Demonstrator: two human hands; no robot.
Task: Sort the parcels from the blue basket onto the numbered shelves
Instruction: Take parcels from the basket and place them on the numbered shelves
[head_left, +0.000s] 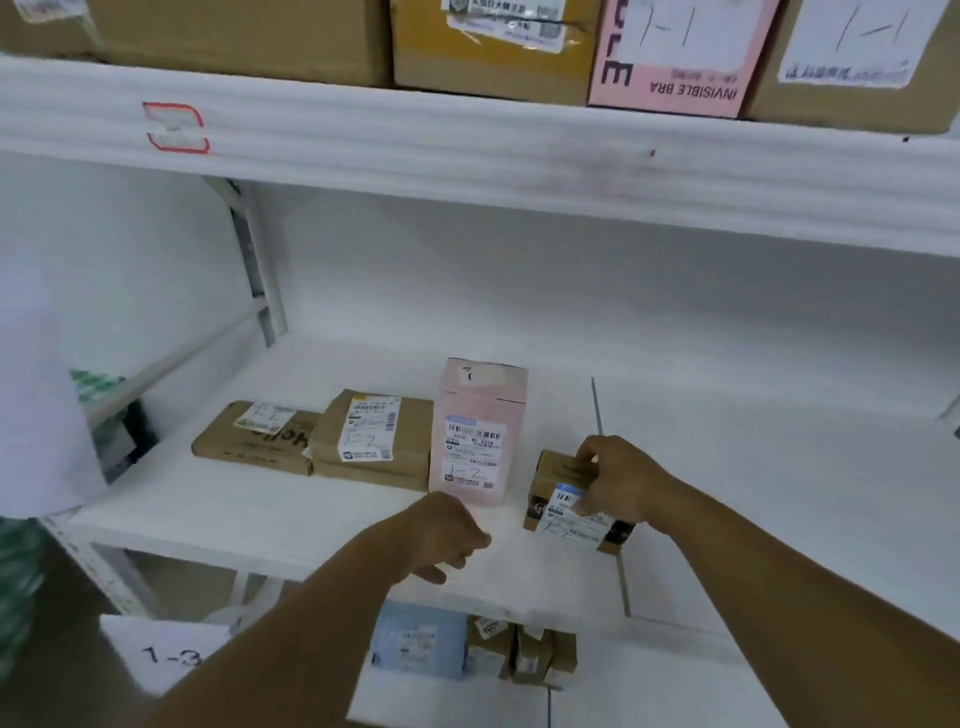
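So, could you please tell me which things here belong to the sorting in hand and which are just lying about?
Job in hand: small brown box, gripped by the right hand; left hand, holding nothing; middle shelf.
Lying about: pink box; flat brown parcel; thicker brown parcel; upper-shelf boxes; blue parcel below.

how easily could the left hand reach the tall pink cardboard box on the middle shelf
Probably yes, easily: the left hand hangs empty just in front of the tall pink cardboard box, with only bare white shelf between them.
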